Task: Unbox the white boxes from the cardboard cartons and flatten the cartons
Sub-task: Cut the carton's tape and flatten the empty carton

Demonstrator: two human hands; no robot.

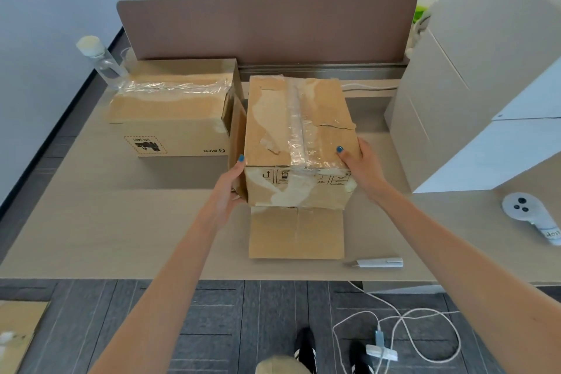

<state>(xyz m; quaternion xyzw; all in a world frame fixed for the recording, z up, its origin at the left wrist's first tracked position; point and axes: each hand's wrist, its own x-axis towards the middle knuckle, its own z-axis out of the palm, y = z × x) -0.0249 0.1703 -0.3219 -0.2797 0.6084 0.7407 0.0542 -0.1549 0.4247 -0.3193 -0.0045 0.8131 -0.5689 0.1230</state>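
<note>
A flat cardboard piece [296, 234] is lying near the desk [121, 222] edge. Above it, the left hand [230, 188] and right hand [364, 170] are gripping the taped carton [299, 143] by its sides (thumbs on top). A second carton [176, 106] is sitting at its ten o'clock.

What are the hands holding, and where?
The taped cardboard carton, at its near end: the grip of the left hand is on its left side, that of the right hand on its right side, thumbs on top.
</note>
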